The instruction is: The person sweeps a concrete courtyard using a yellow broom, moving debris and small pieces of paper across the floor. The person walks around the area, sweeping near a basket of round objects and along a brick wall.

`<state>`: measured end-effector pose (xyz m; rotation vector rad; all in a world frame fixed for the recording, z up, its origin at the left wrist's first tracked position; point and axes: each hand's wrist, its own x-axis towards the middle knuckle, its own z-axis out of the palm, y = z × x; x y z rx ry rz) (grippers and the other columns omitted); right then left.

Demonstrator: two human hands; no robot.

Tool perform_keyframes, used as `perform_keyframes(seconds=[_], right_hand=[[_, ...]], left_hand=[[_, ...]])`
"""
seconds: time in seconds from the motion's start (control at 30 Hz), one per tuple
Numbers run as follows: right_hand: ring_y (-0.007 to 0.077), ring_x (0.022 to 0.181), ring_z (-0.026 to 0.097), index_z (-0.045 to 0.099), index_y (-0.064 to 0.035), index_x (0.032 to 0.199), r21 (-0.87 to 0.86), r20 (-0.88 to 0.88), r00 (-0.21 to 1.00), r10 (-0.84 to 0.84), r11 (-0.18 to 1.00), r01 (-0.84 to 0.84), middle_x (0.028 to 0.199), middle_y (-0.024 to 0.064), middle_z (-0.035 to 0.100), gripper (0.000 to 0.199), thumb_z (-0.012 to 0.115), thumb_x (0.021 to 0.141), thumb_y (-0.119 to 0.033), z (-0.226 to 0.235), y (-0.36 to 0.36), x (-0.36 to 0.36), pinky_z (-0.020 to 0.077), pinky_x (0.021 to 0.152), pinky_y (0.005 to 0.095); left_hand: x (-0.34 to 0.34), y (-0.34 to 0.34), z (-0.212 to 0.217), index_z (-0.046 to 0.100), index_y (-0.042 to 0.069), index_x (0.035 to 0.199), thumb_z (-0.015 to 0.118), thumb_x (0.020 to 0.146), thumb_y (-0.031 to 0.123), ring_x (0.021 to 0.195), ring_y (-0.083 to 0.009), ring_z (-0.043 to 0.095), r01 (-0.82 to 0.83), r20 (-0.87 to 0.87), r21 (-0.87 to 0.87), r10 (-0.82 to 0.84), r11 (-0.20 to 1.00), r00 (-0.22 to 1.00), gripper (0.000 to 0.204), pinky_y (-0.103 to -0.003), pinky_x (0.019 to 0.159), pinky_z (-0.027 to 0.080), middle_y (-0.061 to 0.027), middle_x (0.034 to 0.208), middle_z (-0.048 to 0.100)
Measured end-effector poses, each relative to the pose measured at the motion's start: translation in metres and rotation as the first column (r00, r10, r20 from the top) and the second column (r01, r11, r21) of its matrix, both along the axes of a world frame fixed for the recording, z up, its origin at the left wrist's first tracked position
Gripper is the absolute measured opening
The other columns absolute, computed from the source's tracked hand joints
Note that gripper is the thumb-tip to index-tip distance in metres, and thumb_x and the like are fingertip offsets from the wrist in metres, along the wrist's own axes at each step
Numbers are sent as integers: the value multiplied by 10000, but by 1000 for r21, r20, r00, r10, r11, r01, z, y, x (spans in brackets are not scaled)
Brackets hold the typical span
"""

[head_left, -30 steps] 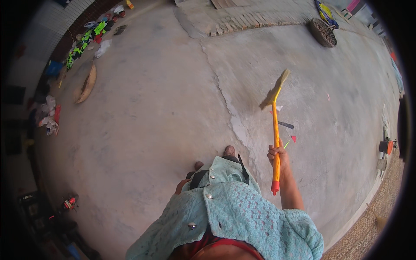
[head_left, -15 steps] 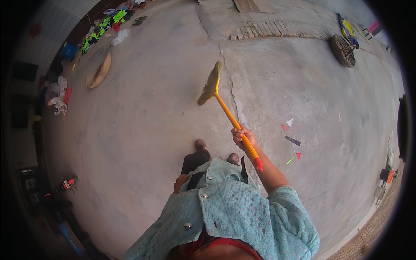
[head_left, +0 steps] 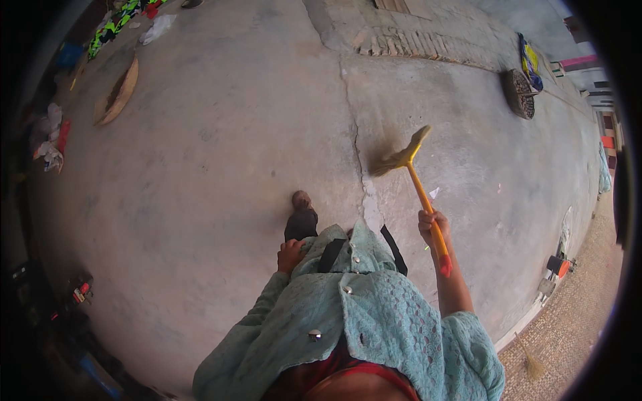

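Note:
A broom (head_left: pixel 428 197) with a yellow-orange stick, a red end cap and pale bristles is in my right hand (head_left: pixel 433 226). My right fingers wrap round the lower part of the stick, and the slightly blurred bristle head points away from me over the concrete floor (head_left: pixel 221 127). My left hand (head_left: pixel 290 256) rests against my thigh by the jacket's hem, its fingers lying on the cloth with nothing in them. Just beyond my right hand lies a small white scrap (head_left: pixel 434 193); a bit of green shows beside the wrist.
A crack (head_left: pixel 354 127) runs along the floor ahead. Far right stands a wicker basket (head_left: pixel 519 93); at the far left lie a shallow woven tray (head_left: pixel 117 92) and crumpled bags (head_left: pixel 50 140). A raised brick strip (head_left: pixel 421 45) crosses the back. Another broom-like bundle (head_left: pixel 533 367) lies lower right.
My right hand and the broom have swung to the right, across the crack. Most of the coloured scraps are now hidden behind my hand and arm. My left hand shows more fully at my thigh.

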<state>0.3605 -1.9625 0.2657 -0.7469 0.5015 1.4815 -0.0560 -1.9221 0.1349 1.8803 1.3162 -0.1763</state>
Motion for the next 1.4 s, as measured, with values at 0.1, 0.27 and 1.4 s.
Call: perform_keyframes(seconds=[0.1, 0.27, 1.4], right_hand=[[72, 495, 372, 402, -54, 1020, -77, 105, 994, -24, 997, 32, 688, 44, 413, 338, 420, 689, 10, 36, 13, -21, 348, 431, 183], [77, 487, 364, 373, -224, 1195, 17, -55, 994, -94, 995, 95, 773, 72, 423, 597, 439, 660, 33, 38, 45, -27, 325, 409, 192], [80, 470, 382, 381, -74, 1060, -116, 237, 948, -213, 962, 245, 698, 72, 421, 404, 415, 674, 38, -21, 91, 204, 339, 406, 187]], left_hand=[[-2, 23, -7, 535, 198, 1010, 571, 691, 272, 926, -297, 457, 8, 18, -38, -7, 999, 1000, 329, -428, 710, 425, -44, 1003, 487], [6, 58, -15, 539, 200, 1007, 566, 696, 288, 909, -304, 469, 36, 4, -68, -36, 997, 999, 324, -429, 716, 427, -48, 1008, 492], [59, 104, -30, 549, 101, 1015, 511, 761, 257, 893, -302, 524, -52, -9, -321, 52, 946, 999, 300, -403, 750, 423, -138, 942, 562]])
